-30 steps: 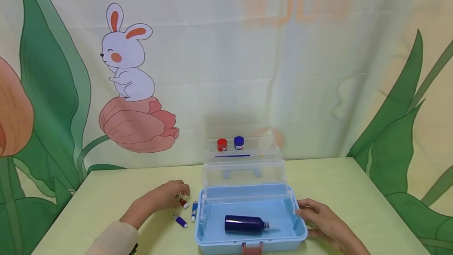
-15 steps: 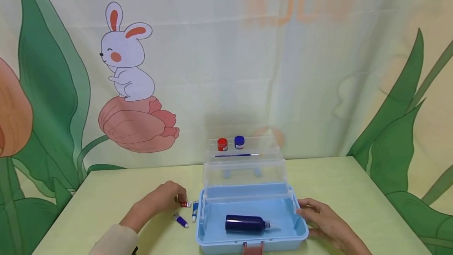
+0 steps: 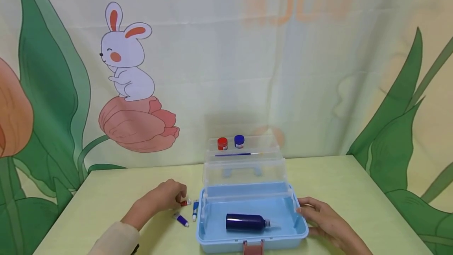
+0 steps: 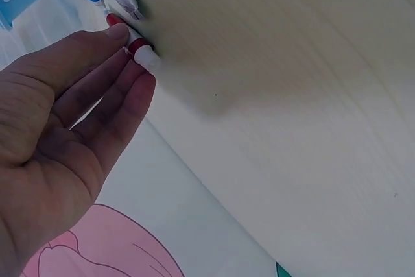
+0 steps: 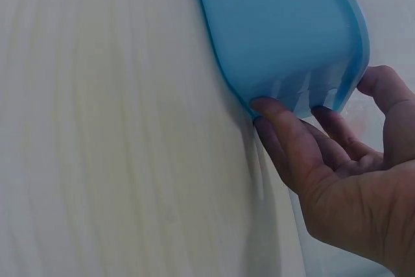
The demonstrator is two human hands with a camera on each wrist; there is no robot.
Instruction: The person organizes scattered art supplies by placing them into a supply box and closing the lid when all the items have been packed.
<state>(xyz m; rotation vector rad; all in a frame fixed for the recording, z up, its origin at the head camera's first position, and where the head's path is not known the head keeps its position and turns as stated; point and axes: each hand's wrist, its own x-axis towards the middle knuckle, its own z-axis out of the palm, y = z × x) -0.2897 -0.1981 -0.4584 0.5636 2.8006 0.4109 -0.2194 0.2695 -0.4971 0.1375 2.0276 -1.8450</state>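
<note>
Left of the box, my left hand (image 3: 161, 197) pinches a small red paint tube (image 4: 138, 47) between thumb and fingertips, its white cap end poking out in the left wrist view. Beside it on the table lie a purple paint tube (image 3: 181, 220) and a blue paint tube (image 3: 195, 210). My right hand (image 3: 329, 221) holds the right end of the light blue plastic box (image 3: 305, 231), the thumb at its rim and the fingers against the outer wall (image 5: 295, 89). Inside the box a dark blue bottle (image 3: 245, 222) with a clear nozzle lies on its side.
The box's clear lid (image 3: 244, 172) stands raised at the back. A red-capped jar (image 3: 222, 143), a blue-capped jar (image 3: 239, 141) and a thin paintbrush (image 3: 233, 154) show at its top. Behind the pale table (image 3: 325, 176) hangs a printed curtain (image 3: 311, 89).
My left fingers have come down and taken hold of the red paint tube, which has turned from slanted to nearly level in the head view. The right hand keeps its place on the box.
</note>
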